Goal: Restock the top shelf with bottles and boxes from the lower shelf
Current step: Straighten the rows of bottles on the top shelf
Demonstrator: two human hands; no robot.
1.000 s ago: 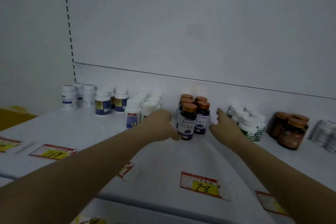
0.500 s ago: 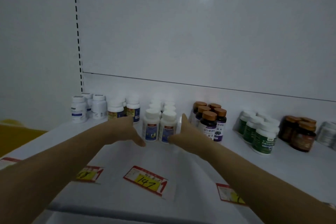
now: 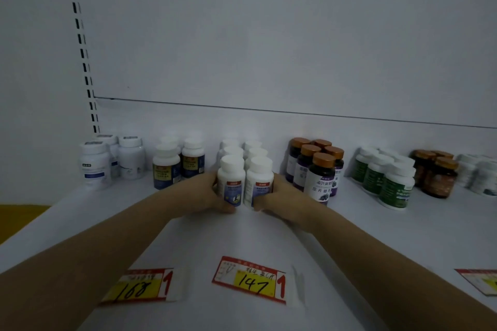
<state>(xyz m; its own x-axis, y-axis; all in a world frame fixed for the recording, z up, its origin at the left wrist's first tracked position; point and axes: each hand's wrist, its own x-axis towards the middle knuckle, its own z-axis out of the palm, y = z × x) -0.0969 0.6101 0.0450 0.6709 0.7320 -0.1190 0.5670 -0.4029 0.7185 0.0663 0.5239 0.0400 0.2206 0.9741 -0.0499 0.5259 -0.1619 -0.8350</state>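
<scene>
Two rows of white bottles with white caps stand at the middle of the white shelf (image 3: 349, 236). My left hand (image 3: 204, 193) grips the front left white bottle (image 3: 231, 179) from its left side, thumb under its front. My right hand (image 3: 279, 196) grips the front right white bottle (image 3: 259, 181) from its right side. Both bottles stand upright, side by side and touching. More white bottles (image 3: 242, 148) stand in line behind them.
Left of my hands stand blue-labelled bottles (image 3: 166, 166) and plain white bottles (image 3: 94, 166). To the right are dark bottles with copper caps (image 3: 321, 177), green-labelled bottles (image 3: 396, 185) and brown jars (image 3: 439, 176). Price tags (image 3: 250, 279) lie along the shelf's front edge.
Both hands moved left from the dark copper-capped bottles to the white bottles and have closed around the front pair. The view shifted left with them.
</scene>
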